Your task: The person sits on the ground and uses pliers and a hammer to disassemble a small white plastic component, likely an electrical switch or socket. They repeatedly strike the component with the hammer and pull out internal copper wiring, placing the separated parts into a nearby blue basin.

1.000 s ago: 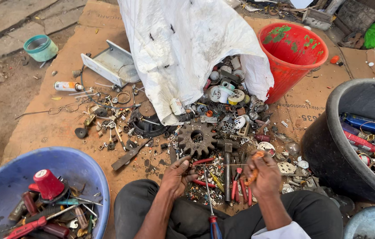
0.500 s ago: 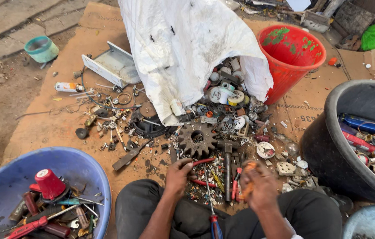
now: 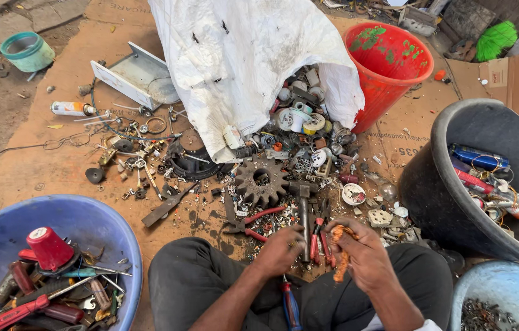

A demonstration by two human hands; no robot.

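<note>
I sit on cardboard with scrap metal spread before me. My right hand (image 3: pixel 365 257) grips a rusty orange twisted piece (image 3: pixel 339 260) in front of my right knee. My left hand (image 3: pixel 282 248) is closed, fingertips pinching something small beside a hammer handle (image 3: pixel 304 224); what it pinches is too small to tell. Red-handled pliers (image 3: pixel 253 222) lie just left of that hand. A rusty gear (image 3: pixel 262 179) rests beyond both hands. A white sack (image 3: pixel 235 61) spills small parts onto the cardboard.
A blue basin (image 3: pixel 87 227) with red tools sits at my left. A black tub (image 3: pixel 455 184) of scrap and a red bucket (image 3: pixel 388 67) stand right. A light blue tub (image 3: pixel 498 294) is at lower right. A metal tray (image 3: pixel 133 73) lies far left.
My hands drew closer to my lap; the left hand curled shut near the hammer handle, and the right hand raised the orange piece.
</note>
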